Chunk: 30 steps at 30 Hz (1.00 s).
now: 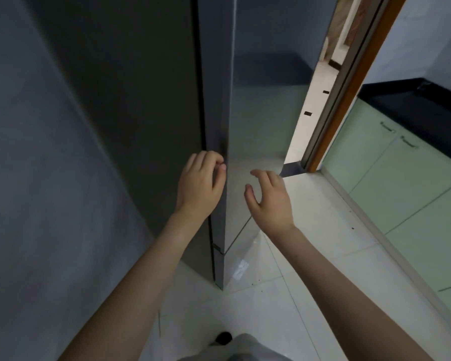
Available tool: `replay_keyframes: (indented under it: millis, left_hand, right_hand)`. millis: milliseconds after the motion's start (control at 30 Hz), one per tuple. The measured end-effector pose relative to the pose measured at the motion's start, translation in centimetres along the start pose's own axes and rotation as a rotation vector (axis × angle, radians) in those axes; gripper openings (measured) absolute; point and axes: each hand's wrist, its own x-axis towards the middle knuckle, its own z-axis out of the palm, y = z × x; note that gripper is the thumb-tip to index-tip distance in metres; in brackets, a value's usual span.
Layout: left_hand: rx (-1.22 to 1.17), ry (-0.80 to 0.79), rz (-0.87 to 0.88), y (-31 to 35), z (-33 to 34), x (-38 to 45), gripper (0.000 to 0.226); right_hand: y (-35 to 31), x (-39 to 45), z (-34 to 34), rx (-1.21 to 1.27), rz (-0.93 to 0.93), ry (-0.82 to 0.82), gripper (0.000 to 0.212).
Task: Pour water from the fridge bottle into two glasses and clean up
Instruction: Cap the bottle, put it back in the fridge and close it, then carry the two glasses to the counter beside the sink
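- Tall dark grey metal fridge (130,105) stands at 12 o'clock, w/ its shiny grey door (266,121) facing 1 o'clock.
- Left hand (199,183) is at the fridge's front edge, about the middle of the view. Fingers are curled, tips right at the door seam. Looks like it hooks the door edge, but can't tell if it really grips.
- Right hand (270,198) is just beside it at 3 o'clock of the left one. Fingers spread and loose, holding nothing, close to the shiny door, can't tell if touching.
- Both bare arms come up from 6 o'clock.
- Fridge door looks closed or nearly so. The water bottle and the glasses can't be seen.
- Grey wall (31,165) at 9 o'clock.
- White tile floor (284,295) at 5 o'clock.
- Pale green cupboard doors (391,183) w/ a black countertop (417,105) at 3 o'clock.
- Doorway w/ an orange-brown wood frame (349,92) at 1 o'clock, bright room past it.
- Bit of grey cloth (242,347) and a black shoe tip (224,336) at 6 o'clock.
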Motion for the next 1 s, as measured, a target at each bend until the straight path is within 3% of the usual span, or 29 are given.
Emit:
replay_keyframes:
  millis: [267,433,700,1000]
  left_hand:
    - [-0.052,-0.224,0.188,8.5,3.4,-2.3,0.021]
    - [-0.142,-0.362,0.313,16.0,6.8,-4.2,0.023]
    - [-0.32,-0.659,0.588,28.8,11.7,-9.7,0.047]
    - [-0.496,-0.976,0.827,39.7,14.0,-20.6,0.055]
  right_hand:
    - [4.9,-6.0,-9.3,-0.148,0.11,0.058,0.037]
    - [9.1,-12.5,-16.6,-0.253,0.284,0.113,0.038]
    - [13.5,-26.3,-27.7,-0.415,0.601,0.274,0.042]
    - [13.0,-43.0,-31.0,-0.468,0.987,0.34,0.043]
